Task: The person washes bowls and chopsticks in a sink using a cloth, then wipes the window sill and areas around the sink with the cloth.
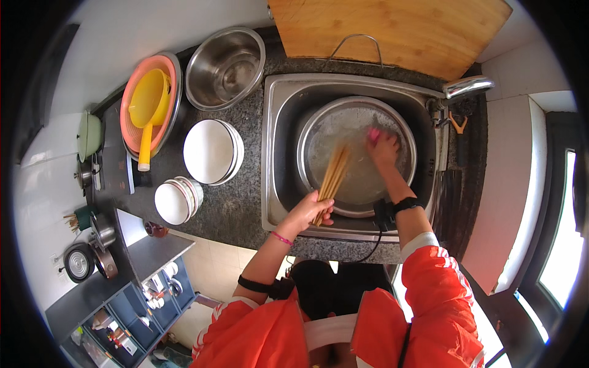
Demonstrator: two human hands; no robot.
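My left hand [314, 212] is closed round the lower part of a bundle of wooden chopsticks [333, 179], whose far ends lean over a round metal basin [356, 103]. That basin stands in the stainless steel sink [269, 152] and holds cloudy water. Over the basin's right half, my right hand [384, 149] is blurred, with a pink cloth or sponge [374, 135] at its fingertips. Its fingers are partly bent round the pink thing.
Left of the sink stand stacked white bowls [209, 152], smaller bowls [172, 202], an empty steel bowl [225, 69] and a yellow dipper [149, 99] in a pink colander [126, 106]. A chrome faucet [467, 86] and wooden board [391, 32] border the sink.
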